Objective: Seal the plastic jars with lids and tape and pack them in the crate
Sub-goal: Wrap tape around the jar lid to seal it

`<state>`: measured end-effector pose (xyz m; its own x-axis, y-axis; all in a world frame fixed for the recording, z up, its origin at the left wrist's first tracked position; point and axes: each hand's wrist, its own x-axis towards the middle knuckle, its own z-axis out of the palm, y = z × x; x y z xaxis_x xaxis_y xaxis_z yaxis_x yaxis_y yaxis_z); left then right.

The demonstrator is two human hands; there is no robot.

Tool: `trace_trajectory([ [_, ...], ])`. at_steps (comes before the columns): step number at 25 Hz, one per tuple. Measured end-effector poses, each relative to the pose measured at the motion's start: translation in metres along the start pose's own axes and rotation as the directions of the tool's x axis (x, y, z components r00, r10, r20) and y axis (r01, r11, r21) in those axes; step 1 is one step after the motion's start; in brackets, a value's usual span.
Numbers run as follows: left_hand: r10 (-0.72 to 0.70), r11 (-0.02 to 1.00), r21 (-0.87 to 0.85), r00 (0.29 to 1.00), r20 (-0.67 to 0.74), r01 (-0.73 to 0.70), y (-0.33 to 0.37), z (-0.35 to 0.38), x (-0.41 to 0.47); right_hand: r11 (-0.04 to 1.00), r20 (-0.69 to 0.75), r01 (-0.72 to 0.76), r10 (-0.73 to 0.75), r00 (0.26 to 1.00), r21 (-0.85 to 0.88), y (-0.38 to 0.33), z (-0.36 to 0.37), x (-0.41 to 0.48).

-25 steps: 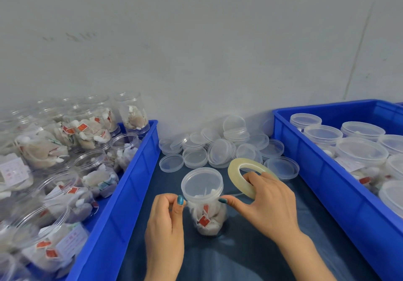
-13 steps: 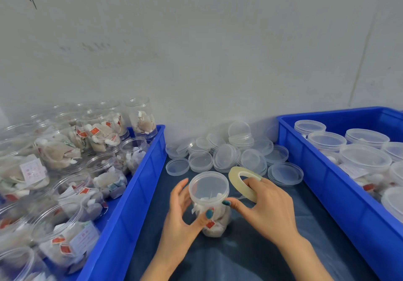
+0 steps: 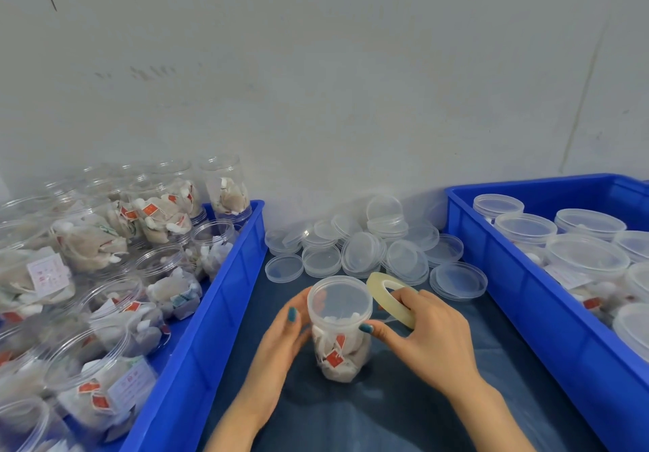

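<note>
A clear plastic jar [image 3: 342, 350] filled with tea bags stands upright on the dark blue cloth, a translucent lid [image 3: 339, 300] on top. My left hand [image 3: 281, 339] wraps around the jar's left side just under the lid. My right hand [image 3: 426, 337] holds a roll of clear tape [image 3: 389, 299] beside the jar's right side, thumb tip touching the lid's rim. A thin strand of tape seems to run from the roll to the jar. The blue crate on the right [image 3: 526, 311] holds several lidded jars [image 3: 586, 258].
A blue crate on the left [image 3: 210, 318] is packed with open jars of tea bags [image 3: 116, 328]. A pile of loose clear lids [image 3: 368, 248] lies against the grey wall behind the jar. Dark cloth [image 3: 368, 416] covers the table between the crates.
My left hand went from pinching near the lid's rim to cupping the jar's left side. The right hand kept the tape roll at the jar's right. The camera tilted up slightly.
</note>
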<state>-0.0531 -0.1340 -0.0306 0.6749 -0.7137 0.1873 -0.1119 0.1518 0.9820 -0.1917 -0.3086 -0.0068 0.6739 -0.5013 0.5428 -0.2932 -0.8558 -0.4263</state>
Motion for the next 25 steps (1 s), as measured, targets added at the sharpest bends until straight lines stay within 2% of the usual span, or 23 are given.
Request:
trace_trajectory([
  [2,0.028,0.987,0.157,0.999,0.032,-0.033,-0.001,0.015,-0.002,1.0,0.016,-0.002,0.002,1.0,0.001,-0.001,0.002,0.0],
  [4,0.088,0.939,0.336,0.996,-0.019,-0.076,-0.001,0.032,-0.003,1.0,0.042,-0.006,0.006,0.999,-0.009,0.001,0.004,-0.001],
  [7,0.154,0.91,0.404,0.981,-0.115,-0.095,0.008,0.03,0.003,1.0,0.085,-0.004,0.003,0.996,0.011,0.009,-0.003,-0.001],
  [11,0.057,0.972,0.227,0.998,0.0,-0.055,0.014,0.012,0.006,0.993,0.118,-0.015,0.002,0.993,0.113,0.013,-0.013,-0.001],
  [15,-0.072,0.987,0.146,0.996,0.052,0.063,0.018,0.012,0.0,0.996,0.118,-0.088,0.086,0.989,0.013,0.007,-0.013,0.0],
  [22,-0.199,0.976,-0.062,0.971,0.136,0.209,0.022,0.019,-0.002,0.973,0.165,-0.226,0.217,0.962,0.041,0.0,-0.016,0.003],
  [25,-0.239,0.945,-0.178,0.951,0.197,0.274,0.022,0.021,-0.005,0.956,0.277,-0.281,0.248,0.928,0.087,-0.001,-0.019,0.005],
])
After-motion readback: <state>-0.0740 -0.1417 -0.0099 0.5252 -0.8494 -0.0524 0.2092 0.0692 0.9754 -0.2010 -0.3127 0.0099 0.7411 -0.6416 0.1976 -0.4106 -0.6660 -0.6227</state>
